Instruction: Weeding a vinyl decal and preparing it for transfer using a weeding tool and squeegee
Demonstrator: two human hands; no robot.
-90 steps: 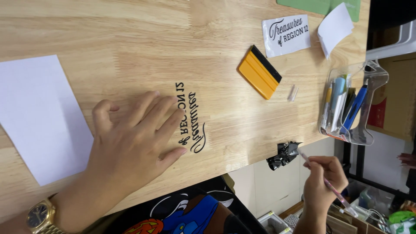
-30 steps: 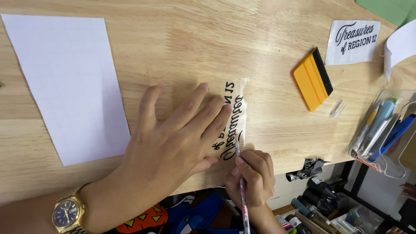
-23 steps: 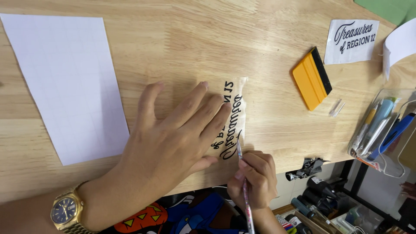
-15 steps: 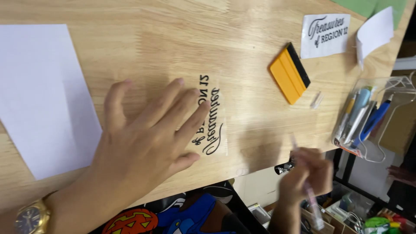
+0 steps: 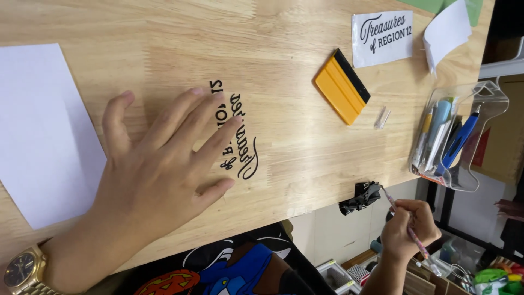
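Head view: looking down on a wooden table (image 5: pixel 284 33).
White paper (image 5: pixel 41 131): lying flat at the table's left edge, just beside the left hand.
Left hand (image 5: pixel 158 169): pressing flat on the table, fingers spread wide, gripping nothing; fingertips (image 5: pixel 234 121) are covering part of the lettering. A gold watch (image 5: pixel 19 270) is showing at the wrist.
Black lettering (image 5: pixel 240 142): sitting on the wood near the table's front edge, partly under the left hand.
Yellow scraper (image 5: pixel 342 86): lying well right of the lettering.
Black scrap (image 5: pixel 360 198): clinging at the table's front edge.
Right hand (image 5: pixel 409 226): hovering off the table edge, fingers curling tightly around a thin pen-like tool (image 5: pixel 406 229), its tip touching the black scrap.
Clear tray (image 5: pixel 456 139): holding pens at the far right.
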